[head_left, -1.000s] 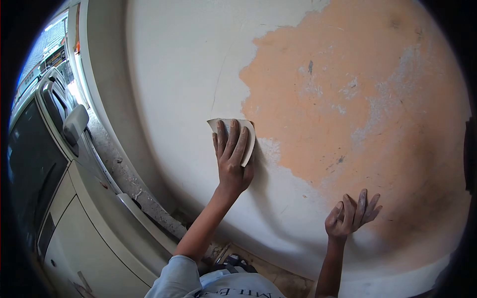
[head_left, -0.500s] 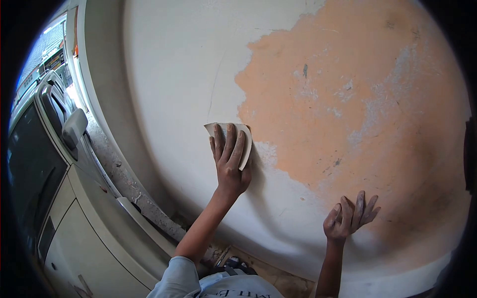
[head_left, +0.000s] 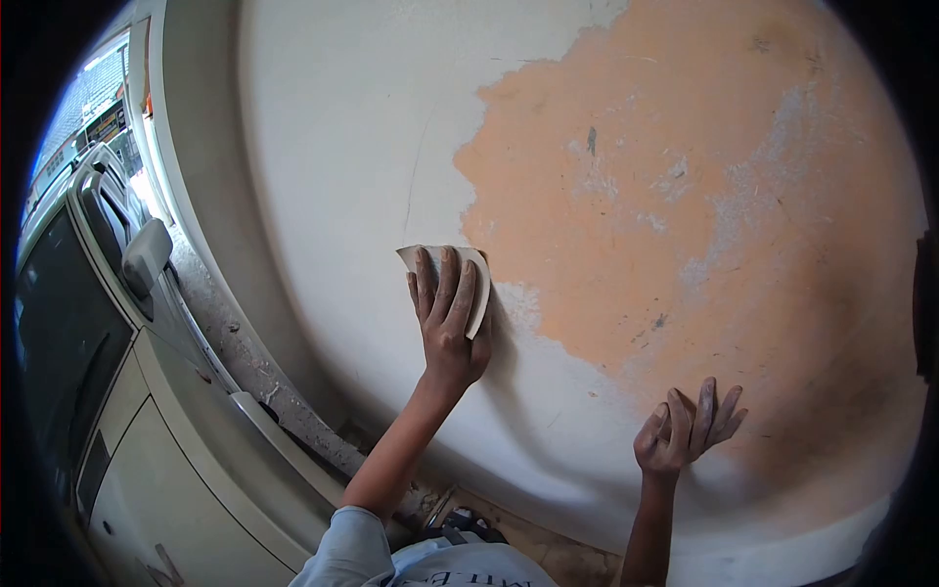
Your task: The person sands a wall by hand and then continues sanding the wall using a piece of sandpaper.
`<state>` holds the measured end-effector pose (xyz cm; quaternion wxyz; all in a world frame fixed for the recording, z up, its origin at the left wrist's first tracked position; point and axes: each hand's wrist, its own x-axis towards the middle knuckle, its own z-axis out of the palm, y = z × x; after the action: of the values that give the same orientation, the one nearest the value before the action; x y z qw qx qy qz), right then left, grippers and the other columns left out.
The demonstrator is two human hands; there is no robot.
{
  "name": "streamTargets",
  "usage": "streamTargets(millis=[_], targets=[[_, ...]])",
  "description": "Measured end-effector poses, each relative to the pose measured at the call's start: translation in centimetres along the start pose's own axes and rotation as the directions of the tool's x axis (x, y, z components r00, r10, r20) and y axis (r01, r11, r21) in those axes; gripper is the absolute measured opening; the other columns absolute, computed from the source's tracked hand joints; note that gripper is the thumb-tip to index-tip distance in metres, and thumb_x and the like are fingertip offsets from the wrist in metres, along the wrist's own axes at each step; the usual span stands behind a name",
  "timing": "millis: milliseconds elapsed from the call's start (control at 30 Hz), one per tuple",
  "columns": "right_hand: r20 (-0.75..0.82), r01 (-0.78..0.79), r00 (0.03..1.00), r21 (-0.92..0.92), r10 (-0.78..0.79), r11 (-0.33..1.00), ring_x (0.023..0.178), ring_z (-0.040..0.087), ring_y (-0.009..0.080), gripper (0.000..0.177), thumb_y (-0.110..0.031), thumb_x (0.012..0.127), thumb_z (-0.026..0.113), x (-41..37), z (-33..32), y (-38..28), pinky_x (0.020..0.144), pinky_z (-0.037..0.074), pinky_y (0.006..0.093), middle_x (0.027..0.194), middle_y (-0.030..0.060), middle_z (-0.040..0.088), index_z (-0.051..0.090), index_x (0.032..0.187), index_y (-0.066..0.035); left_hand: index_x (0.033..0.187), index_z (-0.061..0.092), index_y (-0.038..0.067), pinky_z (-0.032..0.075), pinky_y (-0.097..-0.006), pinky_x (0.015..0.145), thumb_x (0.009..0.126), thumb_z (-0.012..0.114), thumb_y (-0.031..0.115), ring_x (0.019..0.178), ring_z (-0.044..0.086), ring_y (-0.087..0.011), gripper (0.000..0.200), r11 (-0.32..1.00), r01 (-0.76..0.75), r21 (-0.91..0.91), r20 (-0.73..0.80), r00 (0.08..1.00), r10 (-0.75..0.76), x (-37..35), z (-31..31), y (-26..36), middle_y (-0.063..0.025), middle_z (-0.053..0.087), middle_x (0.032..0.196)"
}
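Observation:
My left hand (head_left: 447, 311) presses a pale sheet of sandpaper (head_left: 482, 298) flat against the wall, its fingers stretched over the back and the sheet's right edge curling up. Beneath and around it is the white part of the wall (head_left: 337, 137), just left of where a large orange patch (head_left: 587, 245) begins. Lower right, my right hand (head_left: 685, 430) holds nothing; its dusty fingers are spread, close to or touching the wall at the patch's lower edge. The sandpaper's underside is hidden.
On the left a parked pale vehicle (head_left: 147, 450) stands close to the wall, its side mirror (head_left: 147, 256) sticking out toward it. A rough ledge (head_left: 249, 367) runs between them. Below me, sandalled feet (head_left: 465, 520) stand on the floor.
My left hand and the sandpaper have shifted very slightly left on the wall, as has the view of the orange patch. My right hand stays almost in place.

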<state>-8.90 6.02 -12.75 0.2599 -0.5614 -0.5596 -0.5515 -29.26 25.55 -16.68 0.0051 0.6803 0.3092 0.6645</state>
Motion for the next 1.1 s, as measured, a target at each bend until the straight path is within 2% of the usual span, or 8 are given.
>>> streamTargets(millis=[400,500,833,967,1100], targets=[[-0.005,0.001,1.000,-0.005,-0.001,1.000,0.125,0.030,0.0464,0.017,-0.014,0.079,0.052,0.1,0.1,-0.1,0.102,0.010,0.0619,0.121,0.0177,0.051,0.063,0.090,-0.009,0.123,0.046,-0.007,0.011,-0.0528,0.105,0.079,0.047,-0.003,0.131,0.018,-0.0437,0.044,1.000,-0.021,0.009,-0.012,1.000,0.021,0.1,0.0,-0.1,-0.0251,0.034,0.136],[-0.005,0.005,1.000,-0.002,-0.005,1.000,0.125,0.030,0.0464,0.017,-0.014,0.078,0.052,0.1,0.0,-0.1,0.103,0.009,0.0614,0.121,0.0177,0.052,0.063,0.089,-0.009,0.123,0.048,-0.002,0.007,-0.0567,0.105,0.064,0.045,-0.003,0.131,0.018,-0.0449,0.060,0.999,-0.014,-0.029,-0.055,0.998,0.013,-0.1,0.5,-0.5,-0.0217,0.036,0.136],[0.001,0.002,1.000,0.002,-0.002,1.000,0.126,0.029,0.0460,0.018,-0.013,0.077,0.052,0.0,0.0,0.0,0.103,0.008,0.0604,0.122,0.0173,0.051,0.064,0.090,-0.009,0.125,0.046,-0.002,0.006,-0.0557,0.105,0.064,0.044,-0.005,0.132,0.018,-0.0434,0.061,0.999,0.007,-0.038,-0.045,0.999,-0.009,-0.1,0.4,-0.1,-0.0211,0.036,0.136],[-0.003,0.034,0.999,-0.024,-0.034,0.999,0.127,0.029,0.0439,0.014,-0.014,0.083,0.050,0.5,-0.1,-0.2,0.104,0.011,0.0575,0.126,0.0177,0.048,0.060,0.089,-0.008,0.125,0.046,0.000,0.008,-0.0554,0.105,0.071,0.051,-0.002,0.131,0.020,-0.0432,0.054,0.998,0.019,-0.053,-0.057,0.998,-0.022,0.0,0.3,0.1,-0.0202,0.038,0.135],[0.000,0.029,1.000,-0.029,-0.029,0.999,0.127,0.028,0.0435,0.013,-0.014,0.082,0.050,0.5,-0.1,-0.3,0.104,0.011,0.0570,0.126,0.0174,0.048,0.060,0.090,-0.009,0.125,0.048,0.003,0.013,-0.0554,0.104,0.076,0.059,0.005,0.130,0.022,-0.0433,0.049,0.998,0.031,-0.048,-0.055,0.998,-0.033,0.4,-0.1,0.5,-0.0187,0.040,0.134]])
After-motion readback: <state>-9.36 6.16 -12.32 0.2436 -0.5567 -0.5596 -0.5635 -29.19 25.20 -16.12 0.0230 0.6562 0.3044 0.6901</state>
